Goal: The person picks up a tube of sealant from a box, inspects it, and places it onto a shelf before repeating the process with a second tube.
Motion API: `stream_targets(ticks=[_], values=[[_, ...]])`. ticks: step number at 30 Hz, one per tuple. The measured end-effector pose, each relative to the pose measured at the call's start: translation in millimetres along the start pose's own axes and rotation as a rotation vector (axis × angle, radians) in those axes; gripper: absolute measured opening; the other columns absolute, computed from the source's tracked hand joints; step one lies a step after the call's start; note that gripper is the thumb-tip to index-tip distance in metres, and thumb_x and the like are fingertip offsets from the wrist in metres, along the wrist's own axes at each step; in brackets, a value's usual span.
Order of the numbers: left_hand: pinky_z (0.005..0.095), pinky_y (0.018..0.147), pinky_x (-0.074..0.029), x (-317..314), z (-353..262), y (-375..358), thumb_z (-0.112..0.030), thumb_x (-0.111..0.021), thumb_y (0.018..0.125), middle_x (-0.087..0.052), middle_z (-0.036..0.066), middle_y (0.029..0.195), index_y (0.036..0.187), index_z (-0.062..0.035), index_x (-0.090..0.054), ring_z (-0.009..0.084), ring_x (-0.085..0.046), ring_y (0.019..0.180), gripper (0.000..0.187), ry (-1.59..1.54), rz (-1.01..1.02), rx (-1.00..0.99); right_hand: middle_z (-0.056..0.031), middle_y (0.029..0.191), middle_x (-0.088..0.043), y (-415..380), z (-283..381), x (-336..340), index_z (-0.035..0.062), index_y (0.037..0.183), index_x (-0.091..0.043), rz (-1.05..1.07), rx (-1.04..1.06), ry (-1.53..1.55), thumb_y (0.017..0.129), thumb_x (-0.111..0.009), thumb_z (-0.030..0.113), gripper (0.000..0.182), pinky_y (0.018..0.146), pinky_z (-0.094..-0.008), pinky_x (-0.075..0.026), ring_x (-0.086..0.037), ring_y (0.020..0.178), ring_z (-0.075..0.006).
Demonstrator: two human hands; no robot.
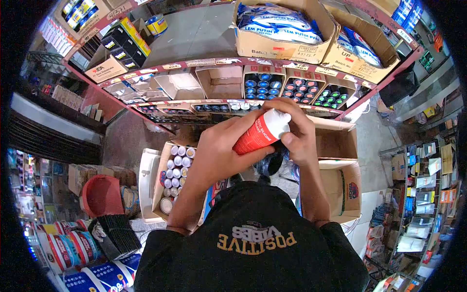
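A red and white silicone sealant cartridge [257, 134] is held tilted in front of my chest, its white end up and to the right. My left hand [226, 143] wraps round the red body, thumb and fingers on either side of the printed label. At the white end, my right hand [297, 131] curls its fingers over the top, with the thumb against the side. Part of the cartridge is hidden behind my fingers. Below my hands, a dark rounded object [268, 164] shows only in part.
Ahead stands a shelf [194, 63] with a carton of white glue packs [279, 29] and boxes of spray cans [262, 87]. On the floor are a carton of white-capped cans [177, 168], open cartons [335, 187] and a red plastic seat [102, 194]. Racks [423, 194] line the right.
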State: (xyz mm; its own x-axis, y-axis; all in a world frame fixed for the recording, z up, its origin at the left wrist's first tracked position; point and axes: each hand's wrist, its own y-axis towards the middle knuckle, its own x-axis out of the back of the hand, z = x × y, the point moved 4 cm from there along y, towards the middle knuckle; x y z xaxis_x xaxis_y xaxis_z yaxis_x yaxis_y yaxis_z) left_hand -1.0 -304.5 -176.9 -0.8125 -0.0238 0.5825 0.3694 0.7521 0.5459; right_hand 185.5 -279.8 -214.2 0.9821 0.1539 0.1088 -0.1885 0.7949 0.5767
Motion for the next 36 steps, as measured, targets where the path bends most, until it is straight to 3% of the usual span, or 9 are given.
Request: stream_targets(ticks=[9,18,21,23,25,27,29,33,36], values=[[0.0441,0.078,-0.059,8.1,-7.1,0.6,-0.030,-0.090,0.073,-0.073,0.015,0.102,0.133,-0.0061,-0.065,0.0352,-0.072,0.090,0.070,0.157,0.033,0.013,-0.0196,0.125,-0.062,-6.4,-5.3,-6.9,-0.0002,0.129,-0.067,-0.075,-0.033,0.014,0.090,-0.058,0.069,0.080,0.099,-0.0402,-0.046,-0.061,0.115,-0.0304],[0.0437,0.074,-0.058,7.5,-7.8,0.8,-0.028,-0.089,0.072,-0.071,0.012,0.097,0.135,-0.0102,-0.064,0.0325,-0.071,0.085,0.070,0.201,0.041,0.030,-0.0217,0.123,-0.062,-8.1,-10.1,-10.3,-0.0052,0.130,-0.063,-0.109,-0.001,-0.009,0.093,-0.052,0.062,0.078,0.099,-0.0409,-0.046,-0.061,0.114,-0.0315],[0.0428,0.074,-0.058,12.4,-12.8,2.6,-0.024,-0.089,0.072,-0.071,0.011,0.097,0.134,-0.0122,-0.066,0.0316,-0.070,0.086,0.067,0.240,-0.006,-0.004,-0.0221,0.126,-0.060,-9.8,-12.3,-12.6,-0.0043,0.132,-0.062,-0.100,0.008,0.029,0.091,-0.052,0.063,0.079,0.100,-0.0414,-0.046,-0.060,0.117,-0.0317],[0.0431,0.081,-0.056,15.9,-14.0,3.6,-0.010,-0.089,0.063,-0.070,0.013,0.104,0.133,-0.0109,-0.068,0.0342,-0.068,0.092,0.073,0.248,-0.001,-0.022,-0.0221,0.128,-0.059,-11.3,-12.9,-12.9,-0.0041,0.133,-0.061,-0.082,0.022,0.045,0.090,-0.054,0.062,0.079,0.101,-0.0414,-0.046,-0.059,0.119,-0.0318],[0.0430,0.082,-0.055,21.1,-15.6,5.8,-0.009,-0.088,0.062,-0.070,0.012,0.105,0.132,-0.0126,-0.069,0.0331,-0.067,0.094,0.072,0.287,0.032,-0.023,-0.0221,0.130,-0.058,-12.9,-11.3,-14.1,-0.0039,0.134,-0.061,-0.065,0.035,0.062,0.090,-0.056,0.061,0.079,0.102,-0.0414,-0.045,-0.058,0.120,-0.0319],[0.0429,0.084,-0.054,22.8,-14.4,6.2,-0.008,-0.087,0.062,-0.070,0.010,0.106,0.131,-0.0143,-0.071,0.0319,-0.067,0.096,0.071,0.327,0.065,-0.023,-0.0222,0.132,-0.057,-14.0,-6.9,-15.4,-0.0033,0.135,-0.061,-0.056,0.042,0.080,0.088,-0.062,0.056,0.076,0.105,-0.0416,-0.044,-0.058,0.121,-0.0320],[0.0414,0.084,-0.051,24.8,-16.5,5.1,-0.021,-0.087,0.064,-0.066,0.003,0.101,0.129,-0.0224,-0.072,0.0264,-0.064,0.096,0.067,0.419,-0.003,-0.126,-0.0222,0.133,-0.057,-14.2,-2.2,-15.6,-0.0029,0.135,-0.061,-0.050,0.059,0.079,0.088,-0.065,0.052,0.073,0.105,-0.0415,-0.044,-0.058,0.122,-0.0320],[0.0419,0.087,-0.049,25.8,-17.1,2.7,-0.021,-0.087,0.062,-0.065,0.001,0.107,0.128,-0.0264,-0.073,0.0259,-0.062,0.101,0.067,0.460,-0.066,-0.206,-0.0229,0.135,-0.056,-14.7,5.8,-18.6,-0.0015,0.134,-0.062,-0.063,0.113,0.152,0.084,-0.070,0.038,0.064,0.106,-0.0433,-0.047,-0.057,0.127,-0.0335],[0.0428,0.088,-0.051,28.4,-21.9,2.6,-0.012,-0.084,0.061,-0.068,0.002,0.112,0.122,-0.0248,-0.077,0.0280,-0.063,0.102,0.062,0.470,-0.097,-0.256,-0.0246,0.138,-0.056,-11.6,17.0,-18.7,-0.0004,0.132,-0.063,-0.049,0.197,0.166,0.078,-0.069,0.025,0.060,0.107,-0.0460,-0.049,-0.058,0.130,-0.0364]])
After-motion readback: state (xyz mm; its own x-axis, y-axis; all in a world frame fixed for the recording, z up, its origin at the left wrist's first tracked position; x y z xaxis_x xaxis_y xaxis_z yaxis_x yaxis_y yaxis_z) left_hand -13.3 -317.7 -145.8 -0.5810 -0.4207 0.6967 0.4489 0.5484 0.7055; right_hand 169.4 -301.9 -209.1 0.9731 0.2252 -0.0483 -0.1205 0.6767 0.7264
